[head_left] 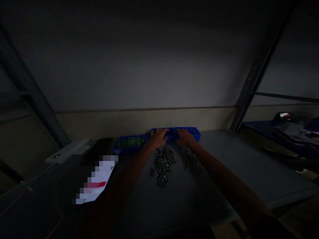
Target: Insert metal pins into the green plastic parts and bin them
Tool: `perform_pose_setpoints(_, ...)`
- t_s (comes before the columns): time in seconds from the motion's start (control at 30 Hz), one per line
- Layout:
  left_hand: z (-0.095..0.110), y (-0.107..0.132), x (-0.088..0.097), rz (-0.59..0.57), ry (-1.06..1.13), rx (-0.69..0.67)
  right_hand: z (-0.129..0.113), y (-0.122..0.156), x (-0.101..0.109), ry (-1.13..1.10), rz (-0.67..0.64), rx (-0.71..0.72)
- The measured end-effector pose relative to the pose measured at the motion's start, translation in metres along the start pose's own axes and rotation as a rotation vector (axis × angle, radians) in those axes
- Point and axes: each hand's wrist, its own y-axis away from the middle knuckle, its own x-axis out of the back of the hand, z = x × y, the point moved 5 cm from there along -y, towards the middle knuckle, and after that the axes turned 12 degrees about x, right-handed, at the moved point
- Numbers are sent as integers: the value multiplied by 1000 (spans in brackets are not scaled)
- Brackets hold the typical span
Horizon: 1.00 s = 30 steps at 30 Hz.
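Observation:
Two small blue plastic bins stand side by side near the wall. My left hand [158, 138] lies over the left part of the middle bin [170, 136], fingers curled over its rim. At the right bin [196, 134], my right hand [183, 136] has its fingers over the left side and rim. Dimness hides the fingertips, and I cannot see inside the bins well. Just in front of my hands lies a pile of small dark metal cylinders [163, 164]. Beside it, under my right wrist, is a heap of thin metal pins or screws [191, 160].
Left of my hands stands another blue bin [115, 148] with greenish pieces inside. A white sheet [99, 181] with a red mark lies on the dark table [184, 202]. Farther left are a white device [68, 151] and cables. Metal posts [254, 73] rise on both sides.

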Motion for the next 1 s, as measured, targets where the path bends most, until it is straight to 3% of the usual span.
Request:
perform_pose_setpoints(0.1,-6,15,17,121,10,11,-4,-2,1,71,35,95)
perform_pose_setpoints(0.2,-15,44,25,154,19,6,-2,-6,-7,16,14,191)
perform_pose_setpoints(0.33,-18,97,16,132,95,-65,7,-11,-12,-95,66,215)
perform_pose_setpoints(0.43,-18,122,5,94,157,-84,4,-5,-10,-115,113,215)
perform_pose_setpoints(0.53,-22,126,4,120,174,-74,-1,21,-1,-137,254,223)
perform_pose_setpoints(0.6,-32,121,14,208,176,-50,3,48,0,-179,324,223)
perform_pose_setpoints(0.73,-67,114,48,482,159,47,26,87,-15,-356,200,183)
perform_pose_setpoints(0.87,-110,112,71,655,92,200,31,86,-27,-536,154,130)
perform_pose_setpoints(1.0,-142,108,72,613,50,353,-1,73,-35,-574,17,243)
